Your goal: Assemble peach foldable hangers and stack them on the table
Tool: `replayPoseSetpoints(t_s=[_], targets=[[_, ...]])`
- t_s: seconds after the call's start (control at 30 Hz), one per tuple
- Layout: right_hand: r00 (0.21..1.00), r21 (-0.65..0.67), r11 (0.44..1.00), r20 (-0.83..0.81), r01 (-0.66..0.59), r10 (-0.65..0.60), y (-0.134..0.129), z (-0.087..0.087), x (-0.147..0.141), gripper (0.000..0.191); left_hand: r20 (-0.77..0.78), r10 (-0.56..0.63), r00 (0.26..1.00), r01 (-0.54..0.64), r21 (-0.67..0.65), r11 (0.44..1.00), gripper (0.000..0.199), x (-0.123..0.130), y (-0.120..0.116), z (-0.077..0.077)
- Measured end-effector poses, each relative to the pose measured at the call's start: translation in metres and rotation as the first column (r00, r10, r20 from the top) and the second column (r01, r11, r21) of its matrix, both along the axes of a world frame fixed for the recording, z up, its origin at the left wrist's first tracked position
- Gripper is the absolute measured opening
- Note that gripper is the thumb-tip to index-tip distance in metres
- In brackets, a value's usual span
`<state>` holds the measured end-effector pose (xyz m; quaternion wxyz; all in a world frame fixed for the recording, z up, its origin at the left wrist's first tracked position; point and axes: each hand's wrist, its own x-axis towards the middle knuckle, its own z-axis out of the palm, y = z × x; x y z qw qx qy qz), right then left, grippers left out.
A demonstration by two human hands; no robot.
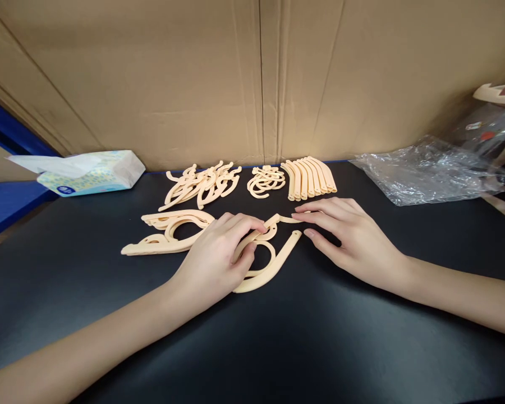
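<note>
Cream plastic pieces lie on a black table (pixel 320 336). My left hand (pixel 223 252) is closed on a curved cream piece (pixel 249 241), thumb and fingers on either side of it. Under and beside that hand are a ring-shaped part (pixel 270 255) and a curved arm with a holed end (pixel 278 269). My right hand (pixel 345 233) has its fingers apart, their tips at a short thin cream piece (pixel 290 219); whether they grip it is unclear. Left of my left hand lies a joined group of cream parts (pixel 164 244), partly covered by it.
Behind are a pile of hooked arms (pixel 202 185), a pile of small hooks (pixel 266 179) and a row of curved arms (pixel 309 178). A tissue pack (pixel 96 174) sits back left, clear plastic bags (pixel 425 171) back right. Cardboard (pixel 172 84) stands behind the table.
</note>
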<state>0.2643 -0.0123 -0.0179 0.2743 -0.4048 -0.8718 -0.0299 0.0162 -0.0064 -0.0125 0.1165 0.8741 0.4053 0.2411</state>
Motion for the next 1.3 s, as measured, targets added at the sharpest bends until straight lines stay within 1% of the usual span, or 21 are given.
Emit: replayPoseSetpoints(t_s=[0.1,0.2,0.33,0.47,0.53,0.63,0.7,0.77,0.83,0.87,0.9,1.0,1.07,1.13,1.2,1.3], targets=[[0.997,-0.013,0.999,0.066,0.043,-0.042,0.001,-0.003,0.000,0.027,0.039,-0.013,0.999,0.013,0.021,1.000,0.021,0.000,0.001,-0.003],[0.987,0.002,0.996,0.132,0.088,-0.087,0.001,-0.004,0.001,0.030,0.063,-0.005,0.998,0.003,0.021,1.000,0.021,0.000,0.000,-0.005],[0.976,0.010,0.992,0.178,0.124,-0.124,-0.001,-0.005,0.001,0.031,0.038,0.017,0.999,-0.018,0.017,1.000,0.022,0.001,-0.003,-0.003],[0.974,0.010,0.989,0.171,0.147,-0.146,-0.002,-0.002,0.000,0.022,-0.001,0.074,0.997,-0.074,0.006,0.997,0.025,0.001,-0.008,0.001],[0.979,-0.022,0.988,0.139,0.154,-0.149,-0.002,0.000,-0.001,0.020,-0.016,0.086,0.996,-0.085,0.012,0.996,0.026,0.001,-0.010,0.002],[0.992,-0.115,0.986,0.064,0.119,-0.113,-0.002,0.003,-0.001,0.024,-0.047,0.097,0.994,-0.095,0.040,0.995,0.027,0.001,-0.011,0.002],[0.999,-0.167,0.985,-0.006,0.040,-0.042,-0.003,0.004,0.000,0.022,-0.068,0.103,0.992,-0.099,0.068,0.993,0.027,0.000,-0.011,0.000],[0.996,-0.181,0.981,-0.074,-0.066,0.053,-0.004,0.004,0.001,0.020,-0.087,0.092,0.992,-0.082,0.115,0.990,0.028,0.000,-0.011,-0.001],[0.986,-0.148,0.979,-0.112,-0.141,0.125,-0.005,0.004,0.001,0.019,-0.109,0.068,0.992,-0.048,0.177,0.983,0.030,0.001,-0.012,0.000],[0.985,-0.117,0.983,-0.112,-0.144,0.131,-0.006,0.005,0.001,0.019,-0.124,0.058,0.991,-0.032,0.208,0.978,0.030,0.001,-0.013,0.001],[0.989,-0.077,0.990,-0.098,-0.122,0.114,-0.006,0.004,0.001,0.018,-0.141,0.053,0.989,-0.018,0.235,0.972,0.030,0.002,-0.013,0.002],[0.999,0.045,0.999,0.029,0.028,-0.029,-0.004,0.003,0.000,0.015,-0.189,0.058,0.980,0.000,0.294,0.956,0.027,0.003,-0.015,0.004],[0.983,0.100,0.988,0.129,0.115,-0.128,-0.003,0.001,0.000,0.018,-0.193,0.048,0.980,0.013,0.306,0.952,0.025,0.003,-0.015,0.004],[0.970,0.122,0.983,0.182,0.139,-0.160,-0.002,-0.001,0.001,0.021,-0.180,0.034,0.983,0.023,0.309,0.951,0.023,0.003,-0.015,0.004],[0.978,0.114,0.987,0.165,0.110,-0.128,-0.002,-0.002,0.002,0.017,-0.169,0.015,0.986,0.042,0.332,0.942,0.021,0.003,-0.014,0.004],[0.997,0.044,0.999,0.069,0.015,-0.018,-0.001,-0.003,0.003,0.010,-0.192,-0.025,0.981,0.098,0.381,0.919,0.019,0.002,-0.013,0.005]])
